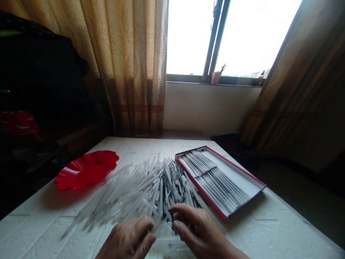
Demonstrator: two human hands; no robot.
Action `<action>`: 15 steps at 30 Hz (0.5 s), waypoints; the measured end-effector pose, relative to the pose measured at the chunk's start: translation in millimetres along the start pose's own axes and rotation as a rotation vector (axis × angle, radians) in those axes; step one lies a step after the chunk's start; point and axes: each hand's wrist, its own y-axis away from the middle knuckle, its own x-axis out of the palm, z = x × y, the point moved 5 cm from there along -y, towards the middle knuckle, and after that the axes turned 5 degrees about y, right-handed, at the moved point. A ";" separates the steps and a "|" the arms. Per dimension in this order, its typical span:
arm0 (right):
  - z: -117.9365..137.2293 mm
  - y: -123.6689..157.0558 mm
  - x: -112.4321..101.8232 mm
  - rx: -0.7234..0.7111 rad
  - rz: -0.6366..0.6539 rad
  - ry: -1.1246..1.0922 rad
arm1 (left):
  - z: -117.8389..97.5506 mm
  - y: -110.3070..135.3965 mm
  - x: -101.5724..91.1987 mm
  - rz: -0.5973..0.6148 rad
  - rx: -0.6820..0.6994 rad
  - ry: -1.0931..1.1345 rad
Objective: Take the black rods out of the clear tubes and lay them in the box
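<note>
No readable text, labels, or numbers.

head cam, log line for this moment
left hand: touching thin clear plastic tube pile | right hand: touching same pile | red-rimmed white box: tubes lined up inside | red wavy plastic plate: left of pile

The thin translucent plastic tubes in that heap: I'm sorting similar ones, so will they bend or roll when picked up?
The thin translucent plastic tubes look light and fairly stiff, since they lie straight without sagging. Their slim, round shape suggests they would roll easily. Crossed over one another, they may drag neighbours along when one is pulled.
</note>
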 end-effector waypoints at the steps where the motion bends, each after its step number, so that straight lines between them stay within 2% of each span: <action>1: 0.4 -0.5 0.4 0.024 0.001 -0.035 | -1.8 -0.3 1.4 0.014 0.026 -0.050; 5: 1.6 -1.1 4.9 0.069 0.034 -0.125 | -1.4 1.0 11.3 0.091 0.085 -0.160; 9: -1.2 -0.5 4.7 0.100 0.033 -0.141 | 3.0 4.8 15.9 0.044 0.186 -0.153; 15: -4.7 -0.6 0.7 0.140 0.007 -0.165 | 4.4 4.8 10.5 0.138 0.022 -0.176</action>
